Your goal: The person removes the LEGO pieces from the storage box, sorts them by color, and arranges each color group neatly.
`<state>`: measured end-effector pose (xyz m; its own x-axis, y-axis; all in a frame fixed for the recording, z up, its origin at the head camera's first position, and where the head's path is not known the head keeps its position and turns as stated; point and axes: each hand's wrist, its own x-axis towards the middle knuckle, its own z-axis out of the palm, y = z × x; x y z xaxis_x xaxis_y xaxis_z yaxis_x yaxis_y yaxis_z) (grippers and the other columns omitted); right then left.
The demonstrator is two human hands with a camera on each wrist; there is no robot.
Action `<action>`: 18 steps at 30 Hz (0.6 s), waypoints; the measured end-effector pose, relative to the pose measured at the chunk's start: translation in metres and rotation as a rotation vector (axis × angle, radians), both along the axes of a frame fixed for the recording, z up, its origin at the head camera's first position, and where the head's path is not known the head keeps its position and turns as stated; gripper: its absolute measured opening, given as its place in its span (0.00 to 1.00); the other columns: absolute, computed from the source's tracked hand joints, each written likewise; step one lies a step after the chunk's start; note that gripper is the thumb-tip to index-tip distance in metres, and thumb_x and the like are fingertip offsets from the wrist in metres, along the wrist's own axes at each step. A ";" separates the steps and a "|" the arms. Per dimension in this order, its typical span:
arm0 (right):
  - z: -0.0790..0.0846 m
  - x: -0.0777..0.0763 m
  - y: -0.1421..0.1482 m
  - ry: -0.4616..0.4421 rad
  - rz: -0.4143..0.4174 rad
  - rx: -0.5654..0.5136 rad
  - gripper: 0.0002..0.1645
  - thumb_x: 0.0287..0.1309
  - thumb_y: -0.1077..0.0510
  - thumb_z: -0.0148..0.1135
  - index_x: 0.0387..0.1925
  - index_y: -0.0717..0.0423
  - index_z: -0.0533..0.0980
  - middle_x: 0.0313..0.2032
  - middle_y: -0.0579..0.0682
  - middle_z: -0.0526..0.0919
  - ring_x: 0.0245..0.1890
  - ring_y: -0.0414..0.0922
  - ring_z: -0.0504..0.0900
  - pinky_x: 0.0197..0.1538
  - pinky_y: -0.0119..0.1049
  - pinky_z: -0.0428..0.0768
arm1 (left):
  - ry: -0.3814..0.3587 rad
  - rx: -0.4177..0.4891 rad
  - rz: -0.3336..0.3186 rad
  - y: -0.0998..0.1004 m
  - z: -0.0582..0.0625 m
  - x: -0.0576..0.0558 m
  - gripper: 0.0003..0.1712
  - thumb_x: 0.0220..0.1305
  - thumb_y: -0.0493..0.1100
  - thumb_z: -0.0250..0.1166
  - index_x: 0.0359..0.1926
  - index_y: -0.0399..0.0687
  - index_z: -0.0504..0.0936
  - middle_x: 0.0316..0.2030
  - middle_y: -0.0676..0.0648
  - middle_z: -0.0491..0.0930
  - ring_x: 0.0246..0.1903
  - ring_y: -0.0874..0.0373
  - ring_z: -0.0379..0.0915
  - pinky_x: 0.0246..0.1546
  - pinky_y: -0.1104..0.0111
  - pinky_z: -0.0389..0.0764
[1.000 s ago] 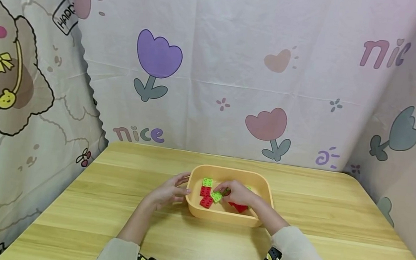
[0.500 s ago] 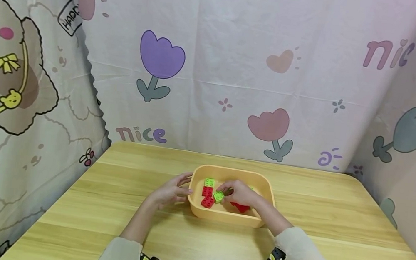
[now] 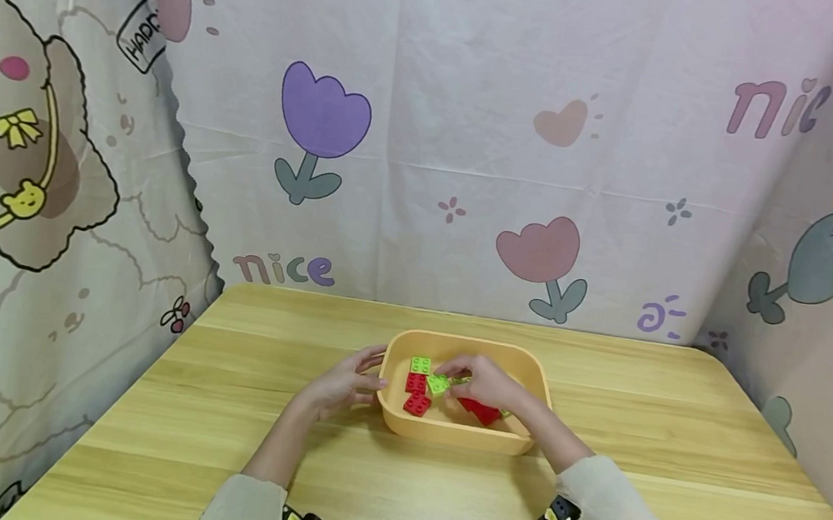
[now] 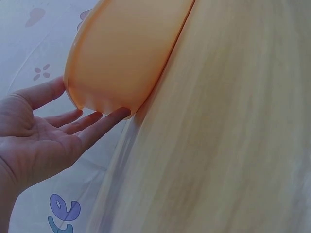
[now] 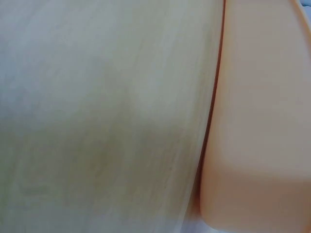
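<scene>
Head view — left hand (image 3: 337, 384)?
Fingers spread, touching the end of the orange tray (image 3: 455, 436) on the worktop (image 3: 409, 494).
And right hand (image 3: 482, 381)?
In the tray, fingers bent at a green block (image 3: 437, 386) — can't tell if it's gripped. Red block (image 3: 415, 384) beside it.

Red bricks (image 3: 417, 403), lime-green bricks (image 3: 420, 365), light-orange tray (image 3: 455, 436), yellow wood-grained table (image 3: 394, 492), whitish flower-printed cloth (image 3: 441, 86)

Watching remotely, I see a lane over the wooden table (image 3: 424, 495) in front of the orange tray (image 3: 455, 437). The left hand (image 3: 338, 382) blocks the tray's left end, while the right forearm (image 3: 555, 441) crosses its near side.
</scene>
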<state>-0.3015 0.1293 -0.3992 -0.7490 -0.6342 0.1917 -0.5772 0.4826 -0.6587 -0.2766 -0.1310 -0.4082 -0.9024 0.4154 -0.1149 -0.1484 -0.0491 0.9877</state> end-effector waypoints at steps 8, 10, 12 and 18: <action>0.006 0.005 -0.004 0.020 -0.008 -0.019 0.16 0.48 0.67 0.66 0.42 0.64 0.79 0.39 0.51 0.82 0.38 0.46 0.79 0.46 0.41 0.78 | 0.003 0.012 -0.003 0.000 -0.002 -0.001 0.38 0.60 0.28 0.55 0.69 0.39 0.50 0.67 0.33 0.47 0.59 0.36 0.56 0.48 0.55 0.75; 0.008 0.008 -0.005 0.021 -0.013 -0.028 0.16 0.48 0.66 0.67 0.42 0.64 0.79 0.38 0.51 0.82 0.38 0.46 0.79 0.46 0.42 0.78 | 0.007 0.012 -0.003 0.000 -0.001 0.000 0.38 0.59 0.27 0.55 0.69 0.39 0.50 0.67 0.33 0.47 0.59 0.35 0.56 0.48 0.55 0.75; 0.012 0.012 -0.006 0.015 -0.024 -0.037 0.16 0.48 0.66 0.67 0.42 0.64 0.79 0.37 0.51 0.82 0.38 0.47 0.78 0.46 0.43 0.78 | 0.013 0.012 -0.007 -0.001 -0.001 0.000 0.38 0.59 0.27 0.55 0.69 0.38 0.50 0.67 0.33 0.47 0.59 0.35 0.57 0.47 0.55 0.75; 0.020 0.025 -0.010 0.010 -0.058 -0.062 0.17 0.48 0.63 0.68 0.42 0.63 0.79 0.40 0.50 0.81 0.39 0.48 0.78 0.44 0.43 0.78 | 0.009 0.007 -0.001 0.000 0.000 0.001 0.39 0.59 0.27 0.55 0.69 0.38 0.49 0.67 0.32 0.47 0.58 0.35 0.58 0.48 0.55 0.75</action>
<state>-0.2761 0.1191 -0.3796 -0.7822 -0.5760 0.2374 -0.5562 0.4740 -0.6826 -0.2760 -0.1309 -0.4080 -0.9029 0.4171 -0.1035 -0.1394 -0.0563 0.9886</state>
